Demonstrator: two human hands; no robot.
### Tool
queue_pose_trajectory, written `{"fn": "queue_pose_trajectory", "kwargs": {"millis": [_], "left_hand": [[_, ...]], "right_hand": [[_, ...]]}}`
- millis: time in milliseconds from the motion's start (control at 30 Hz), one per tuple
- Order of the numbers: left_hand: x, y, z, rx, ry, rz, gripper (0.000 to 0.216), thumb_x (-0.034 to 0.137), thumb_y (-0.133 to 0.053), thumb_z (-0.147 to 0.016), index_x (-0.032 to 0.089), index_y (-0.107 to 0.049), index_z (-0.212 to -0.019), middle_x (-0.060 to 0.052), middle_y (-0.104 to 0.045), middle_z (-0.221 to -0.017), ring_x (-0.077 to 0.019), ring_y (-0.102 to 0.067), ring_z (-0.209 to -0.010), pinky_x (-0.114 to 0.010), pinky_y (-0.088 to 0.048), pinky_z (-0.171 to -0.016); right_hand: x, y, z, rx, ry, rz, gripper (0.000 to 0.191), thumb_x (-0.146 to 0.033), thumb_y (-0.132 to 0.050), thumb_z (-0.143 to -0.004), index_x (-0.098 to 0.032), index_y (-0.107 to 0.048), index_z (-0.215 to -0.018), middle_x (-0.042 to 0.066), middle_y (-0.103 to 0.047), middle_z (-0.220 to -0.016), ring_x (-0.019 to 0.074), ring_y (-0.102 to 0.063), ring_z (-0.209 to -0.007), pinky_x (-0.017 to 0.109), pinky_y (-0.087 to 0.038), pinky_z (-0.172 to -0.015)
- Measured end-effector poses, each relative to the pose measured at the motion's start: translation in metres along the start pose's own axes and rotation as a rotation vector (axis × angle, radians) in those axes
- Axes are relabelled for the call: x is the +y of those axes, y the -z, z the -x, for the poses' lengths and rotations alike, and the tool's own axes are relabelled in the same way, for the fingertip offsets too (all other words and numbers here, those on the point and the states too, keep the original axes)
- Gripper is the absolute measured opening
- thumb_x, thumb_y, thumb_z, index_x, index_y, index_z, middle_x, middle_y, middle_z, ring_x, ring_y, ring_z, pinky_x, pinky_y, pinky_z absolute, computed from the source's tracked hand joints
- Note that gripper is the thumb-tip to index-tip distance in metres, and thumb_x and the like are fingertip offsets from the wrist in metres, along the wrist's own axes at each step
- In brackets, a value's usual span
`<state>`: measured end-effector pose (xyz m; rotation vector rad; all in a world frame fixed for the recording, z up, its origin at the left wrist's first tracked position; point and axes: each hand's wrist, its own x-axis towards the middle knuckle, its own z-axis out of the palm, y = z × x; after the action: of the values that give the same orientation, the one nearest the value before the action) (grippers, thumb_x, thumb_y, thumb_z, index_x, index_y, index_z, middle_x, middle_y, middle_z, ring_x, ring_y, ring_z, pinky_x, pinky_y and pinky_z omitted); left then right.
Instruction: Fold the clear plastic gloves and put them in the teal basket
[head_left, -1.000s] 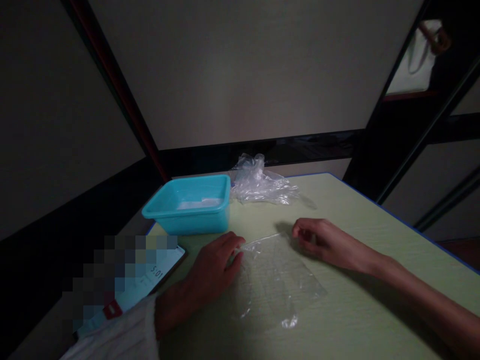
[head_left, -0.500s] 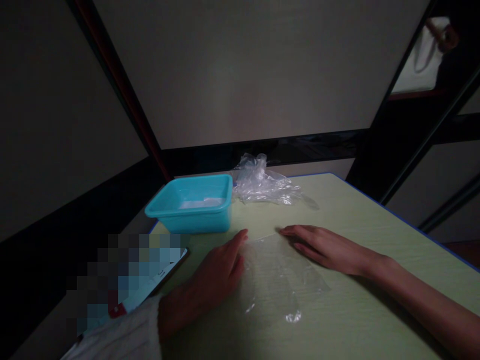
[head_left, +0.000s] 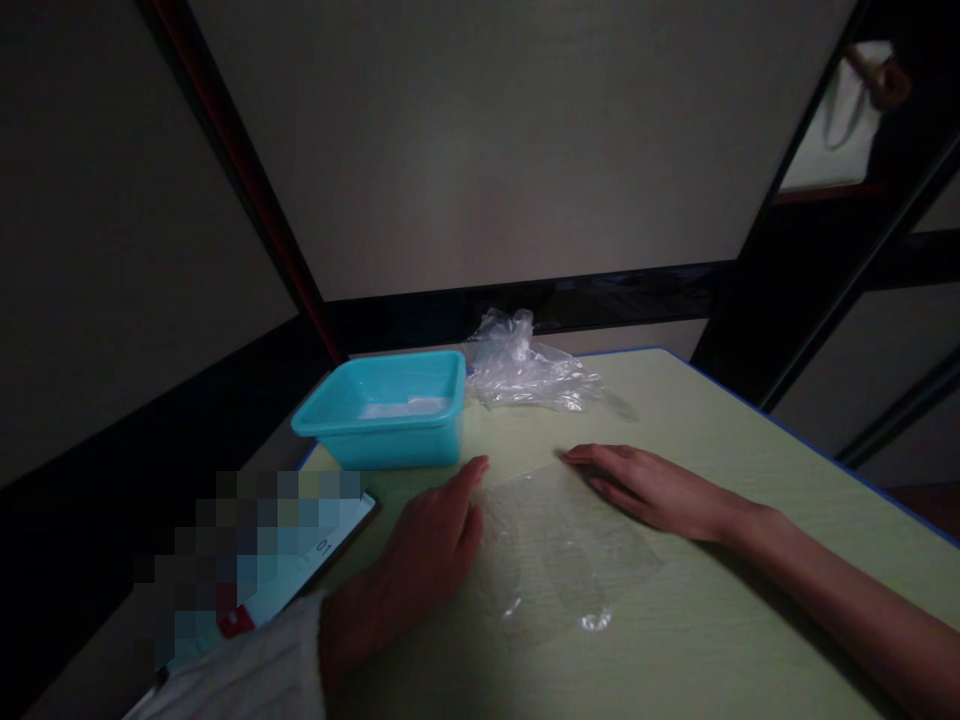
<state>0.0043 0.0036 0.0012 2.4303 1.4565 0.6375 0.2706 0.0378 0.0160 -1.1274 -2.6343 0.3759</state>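
Observation:
A clear plastic bag (head_left: 559,550) lies flat on the pale green table (head_left: 720,620) between my hands. My left hand (head_left: 439,530) rests at the bag's left edge, fingers stretched forward and thumb apart, with nothing gripped. On the other side, my right hand (head_left: 649,485) lies low by the bag's upper right corner, its fingers extended and its thumb held apart. Whether either set of fingertips touches the film I cannot tell. Beyond my left hand stands a turquoise plastic basin (head_left: 390,440) with something flat and white inside.
Crumpled clear plastic (head_left: 536,375) sits at the table's far edge, right of the basin. A partly blurred tablet-like flat object (head_left: 322,545) lies at the left. Grey panels (head_left: 525,150) rise behind the table. A white bag (head_left: 844,130) is on a shelf at upper right.
My left hand has shifted slightly left, away from the bag's edge. The bag lies a little more spread out to the right. My right hand has barely moved.

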Motion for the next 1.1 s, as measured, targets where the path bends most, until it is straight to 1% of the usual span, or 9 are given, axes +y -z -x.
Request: {"fn": "queue_pose_trajectory", "kwargs": {"millis": [133, 300, 467, 567, 767, 867, 967, 1033, 1100], "left_hand": [[-0.003, -0.001, 0.001, 0.101, -0.052, 0.036, 0.041, 0.014, -0.034, -0.082, 0.012, -0.040, -0.123, -0.015, -0.060, -0.119, -0.0222, -0.064, -0.097, -0.041, -0.050, -0.087], [-0.007, -0.004, 0.001, 0.097, -0.067, 0.004, 0.040, 0.015, -0.035, -0.084, 0.012, -0.040, -0.123, -0.015, -0.066, -0.107, -0.0228, -0.065, -0.091, -0.042, -0.051, -0.083], [-0.005, -0.004, 0.001, 0.106, -0.081, -0.035, 0.040, 0.015, -0.035, -0.085, 0.011, -0.039, -0.124, -0.015, -0.065, -0.107, -0.0224, -0.063, -0.095, -0.041, -0.050, -0.086], [-0.007, -0.005, 0.000, 0.108, -0.099, -0.062, 0.040, 0.016, -0.034, -0.086, 0.011, -0.037, -0.126, -0.016, -0.062, -0.114, -0.0225, -0.061, -0.101, -0.042, -0.048, -0.090], [-0.015, -0.009, 0.001, 0.137, -0.166, -0.105, 0.041, 0.016, -0.033, -0.087, 0.013, -0.035, -0.127, -0.017, -0.053, -0.127, -0.0239, -0.052, -0.116, -0.042, -0.043, -0.096], [-0.013, -0.005, 0.001, 0.175, -0.083, -0.071, 0.039, 0.015, -0.033, -0.086, 0.014, -0.037, -0.125, -0.015, -0.056, -0.121, -0.0239, -0.057, -0.108, -0.042, -0.045, -0.092], [-0.007, 0.003, -0.002, 0.176, 0.107, -0.005, 0.036, 0.012, -0.031, -0.084, 0.015, -0.040, -0.119, -0.012, -0.063, -0.104, -0.0228, -0.063, -0.087, -0.041, -0.048, -0.080], [-0.004, 0.007, -0.005, 0.173, 0.199, 0.046, 0.036, 0.010, -0.032, -0.080, 0.015, -0.041, -0.115, -0.011, -0.063, -0.103, -0.0223, -0.063, -0.081, -0.040, -0.047, -0.078], [-0.004, 0.009, -0.006, 0.172, 0.241, 0.115, 0.038, 0.009, -0.033, -0.076, 0.015, -0.040, -0.113, -0.012, -0.060, -0.108, -0.0214, -0.062, -0.079, -0.040, -0.045, -0.078]], "right_hand": [[0.002, -0.001, 0.000, 0.029, 0.025, -0.013, 0.034, -0.018, -0.036, -0.090, -0.012, -0.046, -0.122, 0.015, -0.059, -0.119, 0.0250, -0.059, -0.105, 0.043, -0.048, -0.090], [0.003, -0.002, -0.001, 0.057, 0.042, -0.006, 0.033, -0.019, -0.037, -0.090, -0.013, -0.048, -0.120, 0.014, -0.061, -0.117, 0.0248, -0.060, -0.103, 0.043, -0.049, -0.088], [0.003, -0.002, -0.002, 0.075, 0.041, 0.016, 0.032, -0.016, -0.037, -0.090, -0.014, -0.046, -0.120, 0.015, -0.060, -0.117, 0.0248, -0.060, -0.102, 0.044, -0.048, -0.087], [0.002, -0.002, -0.003, 0.078, 0.027, 0.014, 0.029, -0.017, -0.036, -0.090, -0.013, -0.046, -0.117, 0.016, -0.061, -0.115, 0.0248, -0.060, -0.100, 0.043, -0.049, -0.086], [0.002, -0.001, -0.002, 0.090, 0.011, -0.042, 0.029, -0.018, -0.035, -0.090, -0.014, -0.042, -0.118, 0.012, -0.064, -0.104, 0.0221, -0.061, -0.094, 0.039, -0.050, -0.082], [0.002, 0.000, -0.001, 0.091, 0.005, -0.058, 0.029, -0.018, -0.035, -0.090, -0.014, -0.041, -0.118, 0.012, -0.064, -0.102, 0.0210, -0.061, -0.091, 0.037, -0.050, -0.080], [0.003, 0.000, -0.002, 0.093, 0.003, -0.069, 0.030, -0.018, -0.035, -0.089, -0.013, -0.041, -0.119, 0.012, -0.063, -0.102, 0.0213, -0.061, -0.091, 0.038, -0.050, -0.079], [0.003, -0.001, -0.002, 0.092, 0.005, -0.075, 0.030, -0.017, -0.035, -0.089, -0.013, -0.042, -0.118, 0.012, -0.063, -0.102, 0.0214, -0.061, -0.091, 0.038, -0.050, -0.079], [0.003, -0.001, -0.002, 0.091, 0.005, -0.076, 0.029, -0.016, -0.035, -0.089, -0.014, -0.044, -0.117, 0.012, -0.063, -0.102, 0.0211, -0.061, -0.091, 0.038, -0.050, -0.079]]}}
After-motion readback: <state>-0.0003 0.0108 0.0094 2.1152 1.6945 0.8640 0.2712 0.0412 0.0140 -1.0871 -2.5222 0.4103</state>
